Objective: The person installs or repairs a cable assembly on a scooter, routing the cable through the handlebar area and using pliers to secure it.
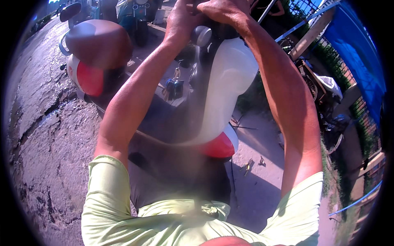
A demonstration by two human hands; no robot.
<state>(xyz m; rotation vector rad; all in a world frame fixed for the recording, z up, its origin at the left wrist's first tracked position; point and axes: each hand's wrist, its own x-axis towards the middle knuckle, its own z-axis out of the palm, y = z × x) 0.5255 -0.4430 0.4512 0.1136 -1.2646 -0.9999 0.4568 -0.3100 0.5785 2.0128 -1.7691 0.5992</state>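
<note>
Scooter, white with red trim and a brown seat, stands on cracked pavement with its front toward the top edge of the view. Left hand is closed around the handlebar area, and right hand is curled over it alongside. A bunch of keys hangs below the dashboard.
</note>
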